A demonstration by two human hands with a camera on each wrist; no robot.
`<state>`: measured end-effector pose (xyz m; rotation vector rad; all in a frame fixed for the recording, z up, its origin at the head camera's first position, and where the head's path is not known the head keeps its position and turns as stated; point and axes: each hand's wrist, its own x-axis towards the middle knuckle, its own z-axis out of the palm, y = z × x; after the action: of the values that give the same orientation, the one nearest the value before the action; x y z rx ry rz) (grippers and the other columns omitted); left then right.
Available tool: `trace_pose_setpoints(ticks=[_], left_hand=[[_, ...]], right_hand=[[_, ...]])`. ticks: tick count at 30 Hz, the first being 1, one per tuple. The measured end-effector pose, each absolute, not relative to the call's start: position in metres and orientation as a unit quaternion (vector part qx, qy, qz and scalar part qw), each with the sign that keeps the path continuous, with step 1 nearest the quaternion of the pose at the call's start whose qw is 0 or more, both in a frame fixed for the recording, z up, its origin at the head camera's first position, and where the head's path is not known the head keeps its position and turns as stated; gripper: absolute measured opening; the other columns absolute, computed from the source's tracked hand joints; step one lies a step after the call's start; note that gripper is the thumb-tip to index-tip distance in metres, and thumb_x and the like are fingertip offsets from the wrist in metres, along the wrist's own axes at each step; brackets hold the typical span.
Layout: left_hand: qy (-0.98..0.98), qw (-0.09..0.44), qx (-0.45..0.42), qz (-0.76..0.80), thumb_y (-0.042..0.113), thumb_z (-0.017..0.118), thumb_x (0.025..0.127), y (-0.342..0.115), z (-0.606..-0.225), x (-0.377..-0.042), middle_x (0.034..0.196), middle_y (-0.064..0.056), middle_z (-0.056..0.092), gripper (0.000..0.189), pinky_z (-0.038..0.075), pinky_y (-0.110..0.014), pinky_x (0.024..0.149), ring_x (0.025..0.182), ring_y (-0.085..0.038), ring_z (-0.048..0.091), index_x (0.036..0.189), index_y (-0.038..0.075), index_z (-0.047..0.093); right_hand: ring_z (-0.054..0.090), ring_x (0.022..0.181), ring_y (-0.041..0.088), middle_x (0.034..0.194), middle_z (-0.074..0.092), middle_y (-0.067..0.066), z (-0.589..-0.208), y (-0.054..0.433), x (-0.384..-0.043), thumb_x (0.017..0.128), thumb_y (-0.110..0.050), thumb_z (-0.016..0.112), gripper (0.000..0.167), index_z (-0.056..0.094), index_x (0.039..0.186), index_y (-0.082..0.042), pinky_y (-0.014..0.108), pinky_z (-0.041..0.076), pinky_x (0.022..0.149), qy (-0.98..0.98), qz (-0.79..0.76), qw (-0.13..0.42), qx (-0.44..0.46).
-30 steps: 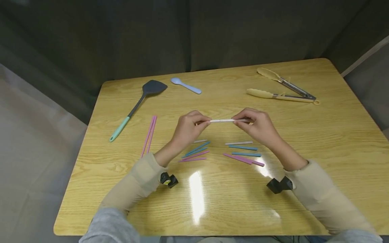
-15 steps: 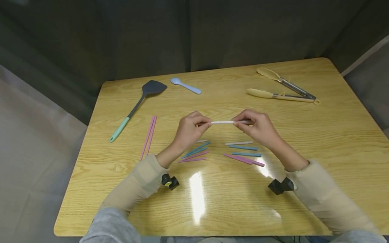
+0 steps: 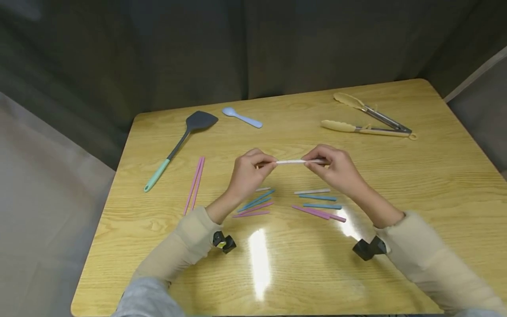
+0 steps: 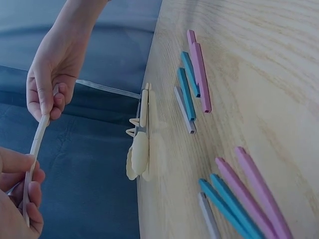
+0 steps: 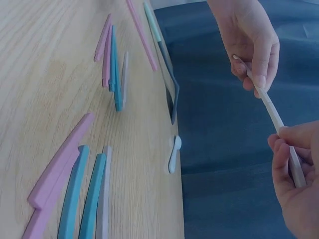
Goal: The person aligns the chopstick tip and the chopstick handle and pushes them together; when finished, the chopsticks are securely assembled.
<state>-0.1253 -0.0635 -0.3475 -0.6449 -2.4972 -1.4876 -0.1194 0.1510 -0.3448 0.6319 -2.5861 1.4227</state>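
Between both hands, above the table, a white chopstick (image 3: 291, 162) lies nearly level, with a fine seam midway along its bare stretch. My left hand (image 3: 248, 174) pinches one end between thumb and fingers. The other end is pinched by my right hand (image 3: 337, 169), its tail running under the palm. Below the hands, chopstick halves form two groups. The left group has blue halves (image 3: 257, 200), pink halves (image 3: 253, 214) and a white half (image 3: 263, 189) partly hidden by my left hand. In the right group are a white half (image 3: 313, 191), blue halves (image 3: 322, 206) and pink halves (image 3: 313, 211).
Two full-length pink chopsticks (image 3: 195, 185) lie left of my left hand. Farther back are a dark turner (image 3: 200, 121) with a green handle and a light blue spoon (image 3: 243, 118). Yellow-tipped tongs (image 3: 368, 130) lie spread at the back right of the wooden table (image 3: 416, 176).
The head view has tilted slightly, so the table and its things sit a little lower. Both hands keep their pinch on the white chopstick, almost unmoved.
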Motion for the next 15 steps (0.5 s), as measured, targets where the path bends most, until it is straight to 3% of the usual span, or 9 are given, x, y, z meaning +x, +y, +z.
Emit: trace_pose_setpoints(ticks=[15], left_hand=[[-0.837, 0.103, -0.243, -0.479, 0.002, 0.068, 0.077, -0.0607, -0.3498, -0.1259, 0.071, -0.005, 0.058, 0.006, 0.041, -0.018, 0.056, 0.063, -0.012, 0.049, 0.081, -0.001, 0.07]], right_hand=[[0.053, 0.064, 0.006, 0.077, 0.059, 0.005, -0.3502, 0.1481, -0.1181, 0.08, -0.001, 0.065, 0.004, 0.062, 0.083, -0.002, 0.018, 0.043, 0.054, -0.864, 0.452, 0.074, 0.207]])
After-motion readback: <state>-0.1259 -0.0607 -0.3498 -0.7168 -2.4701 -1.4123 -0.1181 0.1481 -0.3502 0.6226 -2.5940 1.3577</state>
